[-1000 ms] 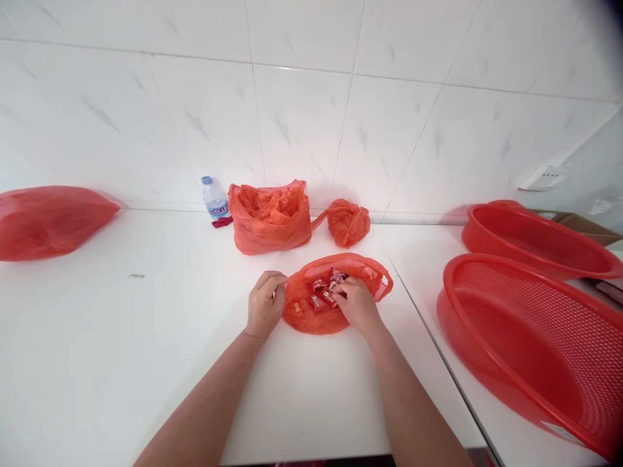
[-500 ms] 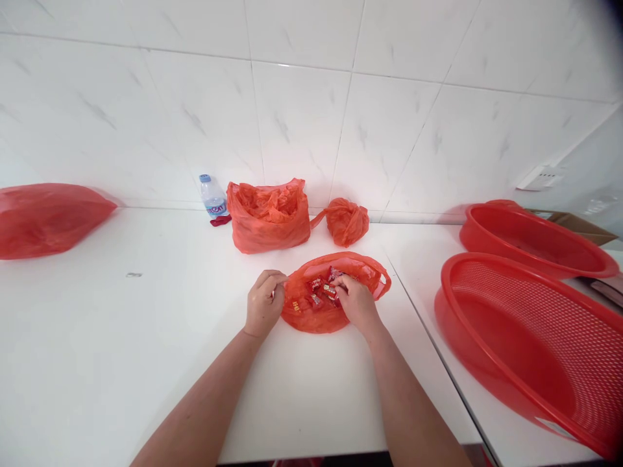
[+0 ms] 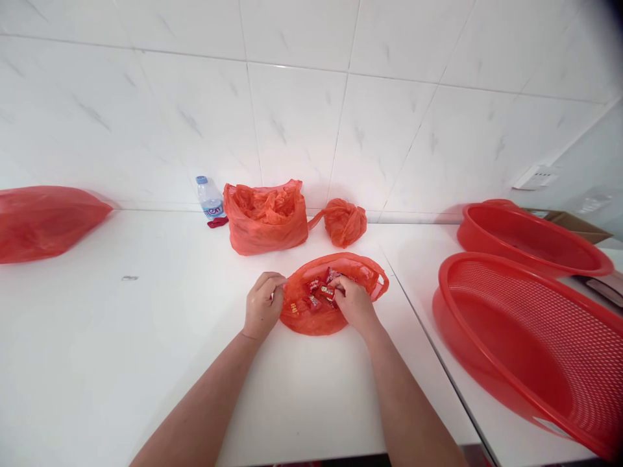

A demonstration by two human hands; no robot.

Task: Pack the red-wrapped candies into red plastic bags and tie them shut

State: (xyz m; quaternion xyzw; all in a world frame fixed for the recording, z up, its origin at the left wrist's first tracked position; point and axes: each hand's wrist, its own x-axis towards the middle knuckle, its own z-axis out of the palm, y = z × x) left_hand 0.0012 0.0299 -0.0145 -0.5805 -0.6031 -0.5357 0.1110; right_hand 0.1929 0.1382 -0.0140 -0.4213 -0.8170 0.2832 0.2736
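An orange-red plastic bag (image 3: 316, 324) lies spread open on the white table, with several small red wrapped candies (image 3: 314, 301) inside. My left hand (image 3: 264, 303) pinches the bag's left edge between thumb and finger. Over the bag's right part, my right hand (image 3: 354, 299) reaches in with its fingers closed on a red wrapped candy (image 3: 327, 291). The fingertips partly cover that candy. A handle loop of the bag shows to the right of my right hand.
Behind the bag stand a fuller orange-red bag (image 3: 267, 233), a knotted bag (image 3: 345, 224) and a water bottle (image 3: 210, 200) near the tiled wall. Red plastic baskets (image 3: 487, 363) fill the right side. Another red bag (image 3: 48, 220) lies far left.
The view has shifted slightly. Both hands stay at the bag in nearly the same place, and the candy at my right fingertips has turned a little, showing more of its wrapper.
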